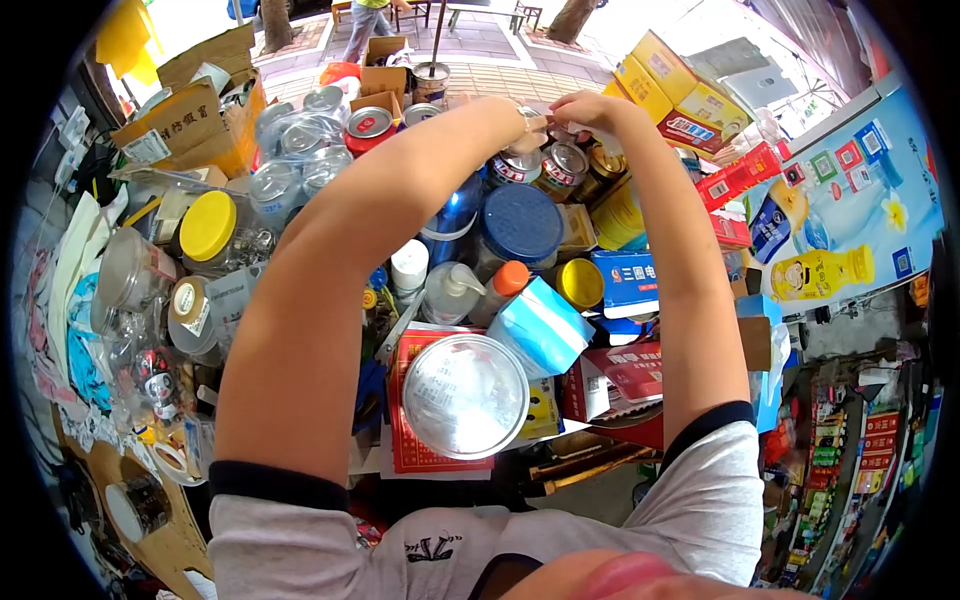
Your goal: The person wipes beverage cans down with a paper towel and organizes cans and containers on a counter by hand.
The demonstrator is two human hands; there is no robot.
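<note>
Both my arms reach across a crowded table, and the hands meet at its far side. My left hand [528, 132] has its fingers closed, with something pale and small near the fingertips. Close against it, my right hand [590, 110] bends its fingers down in a pinch. What lies between them is too small to name. Just below the hands stand several cans, among them a silver-topped can [565, 165] and another can [517, 168] under my left fingers. A jar with a dark blue lid [522, 222] stands nearer to me.
Close to my body, a round tub with a clear lid [466, 395] sits on red paper [415, 440]. Around it are a light blue box [541, 325], a pump bottle [452, 295] and a yellow-lidded jar [208, 225]. Yellow cartons [665, 90] stand far right. A person [367, 25] is outside.
</note>
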